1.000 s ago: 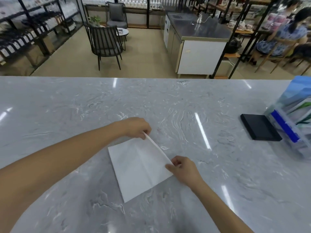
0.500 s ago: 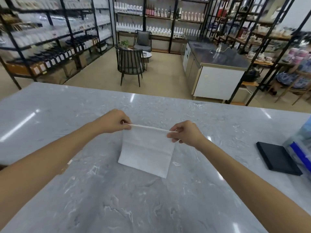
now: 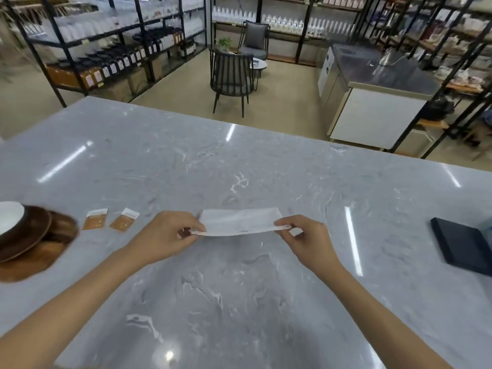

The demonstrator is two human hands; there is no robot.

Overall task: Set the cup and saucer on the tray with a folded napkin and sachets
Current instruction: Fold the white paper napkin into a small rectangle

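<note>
The person holds a white napkin (image 3: pixel 239 221) stretched between both hands over the grey marble counter (image 3: pixel 239 302). The left hand (image 3: pixel 162 239) pinches the napkin's near left corner, fingers and thumb curled tight around the edge. The right hand (image 3: pixel 306 239) does likewise at the near right corner, thumb and forefinger closed on the paper, the other fingers bent beneath. The near edge looks doubled over and lifted; whether the far edge rests on the stone I cannot tell.

Off to the left lie two small orange sachets (image 3: pixel 110 221), side by side, flat on the counter and well apart from the napkin. Further left, at the frame's edge, a wooden tray (image 3: pixel 34 259) carries a dark brown saucer (image 3: pixel 29 235) with a white cup (image 3: pixel 9 217) on it, all rather blurred. Far right, a dark flat pad (image 3: pixel 463 246) sits on the counter.
</note>
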